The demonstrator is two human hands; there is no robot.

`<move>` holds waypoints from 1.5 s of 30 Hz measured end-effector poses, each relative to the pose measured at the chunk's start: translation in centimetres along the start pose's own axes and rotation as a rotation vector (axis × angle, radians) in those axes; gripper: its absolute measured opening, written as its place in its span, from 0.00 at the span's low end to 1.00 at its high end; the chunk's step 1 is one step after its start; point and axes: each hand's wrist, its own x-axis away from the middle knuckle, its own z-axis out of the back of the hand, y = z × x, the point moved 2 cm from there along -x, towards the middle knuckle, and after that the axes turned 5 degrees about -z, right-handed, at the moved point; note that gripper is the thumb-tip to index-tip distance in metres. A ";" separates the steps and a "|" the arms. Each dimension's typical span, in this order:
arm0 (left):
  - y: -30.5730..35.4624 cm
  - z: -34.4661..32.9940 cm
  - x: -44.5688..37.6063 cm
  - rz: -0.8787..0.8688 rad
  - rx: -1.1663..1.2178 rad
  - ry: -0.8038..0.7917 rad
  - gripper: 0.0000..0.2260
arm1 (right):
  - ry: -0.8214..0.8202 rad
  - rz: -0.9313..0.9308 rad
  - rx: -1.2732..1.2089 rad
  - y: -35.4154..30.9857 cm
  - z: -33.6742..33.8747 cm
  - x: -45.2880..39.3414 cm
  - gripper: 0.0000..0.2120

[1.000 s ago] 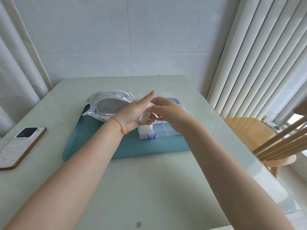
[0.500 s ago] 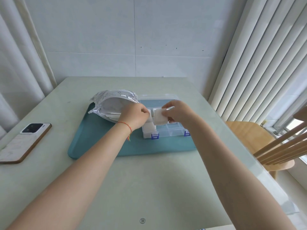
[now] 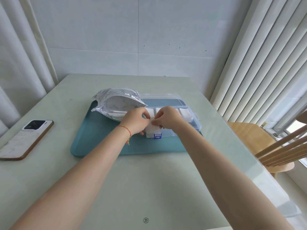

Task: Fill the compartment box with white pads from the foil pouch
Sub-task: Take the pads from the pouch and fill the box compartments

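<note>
A clear compartment box (image 3: 191, 125) with blue latches lies open on a teal tray (image 3: 103, 143). White pads show in its back compartments and its front left one. The foil pouch (image 3: 116, 103) lies open on the tray's back left, white pads inside. Over the box's front left compartment my left hand (image 3: 137, 119) and my right hand (image 3: 167, 117) meet, and both pinch a white pad (image 3: 153, 127) held low against that compartment. The hands hide most of the pad and the compartment under it.
A phone (image 3: 25, 138) lies camera side up at the table's left edge. A wooden chair (image 3: 259, 141) stands at the right, beside vertical blinds. The wall runs behind the table's far edge.
The pad, held up between both hands a second ago, has come down onto the front left compartment. Both hands have dropped with it and stayed together.
</note>
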 end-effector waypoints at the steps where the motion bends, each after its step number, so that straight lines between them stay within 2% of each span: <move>1: 0.2 0.0 0.1 -0.005 -0.060 -0.039 0.04 | 0.025 0.015 0.041 -0.2 -0.3 0.1 0.12; 6: 1.4 0.3 0.2 0.007 -0.328 -0.155 0.05 | 0.076 0.057 0.216 -0.5 -0.2 0.5 0.11; 10: 2.0 0.3 -0.3 0.044 -0.348 -0.212 0.08 | -0.036 0.061 0.184 -0.2 0.7 0.9 0.06; 13: 2.4 0.2 -0.3 0.028 -0.331 -0.220 0.07 | -0.106 0.076 0.110 0.0 1.1 1.1 0.06; 18: 1.9 -0.1 -0.4 0.042 -0.336 -0.222 0.10 | -0.095 0.112 0.134 0.5 1.1 0.9 0.04; 22: 2.1 0.1 -0.3 0.038 -0.374 -0.223 0.08 | -0.068 0.104 0.220 0.1 0.8 0.7 0.07; 24: 2.1 0.7 0.0 -0.007 -0.375 -0.179 0.09 | 0.033 0.124 0.231 -0.5 0.9 0.4 0.09; 27: 1.5 2.8 1.2 -0.113 -0.394 0.091 0.11 | 0.197 0.218 0.138 -2.3 0.5 0.4 0.09; 30: -0.6 5.3 2.4 -0.060 -0.277 0.347 0.10 | 0.228 0.330 0.067 -4.7 -1.1 0.9 0.09; 32: -2.4 7.0 3.0 0.005 -0.258 0.421 0.06 | 0.231 0.357 0.062 -6.3 -2.6 0.7 0.11; 35: -5.1 8.2 3.8 0.073 -0.263 0.415 0.06 | 0.235 0.354 0.171 -7.8 -4.7 -0.2 0.13; 41: -7.5 8.3 4.0 0.043 -0.249 0.360 0.17 | 0.170 0.321 0.395 -9.7 -7.2 -1.5 0.16; 45: -8.0 8.6 3.5 0.031 -0.247 0.301 0.17 | 0.118 0.296 0.523 -10.8 -7.9 -2.5 0.16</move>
